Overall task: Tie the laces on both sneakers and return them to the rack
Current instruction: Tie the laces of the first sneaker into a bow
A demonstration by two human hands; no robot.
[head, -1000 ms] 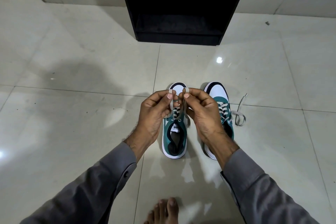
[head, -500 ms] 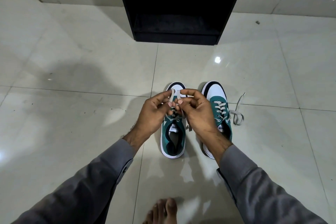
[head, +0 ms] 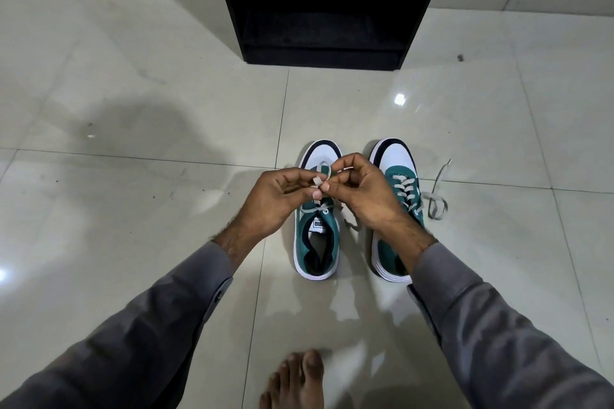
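Left hand (head: 272, 199): hovering over the left sneaker (head: 318, 209), its fingers (head: 316, 181) pinching a grey lace (head: 321, 169) that is curling into a small loop above the thumb.
Right hand (head: 362, 196): meeting the left hand over the same sneaker, thumb and forefinger pressing together on the lace right beside the left thumb; the other fingers are curling inward.
Left sneaker: sitting on the floor (head: 133, 176), toe pointing toward the rack (head: 329, 3), green with a white toe and a dark rim; its opening is facing the camera and crossed laces are showing just under the hands.
Right sneaker (head: 395, 189): standing just beside the left one, parallel to it, partly hiding behind the right wrist.
Loose lace (head: 437, 196): trailing off the right sneaker's outer side, lying untied on the floor in a loop with one end stretching away.
Rack: a black open shelf unit standing on the floor near the wall, well apart from both sneakers, its lower shelf looking dark.
Sleeves (head: 159, 325): grey, covering both forearms to the wrists.
Bare foot (head: 295, 378): resting on the floor at the near edge of the view.
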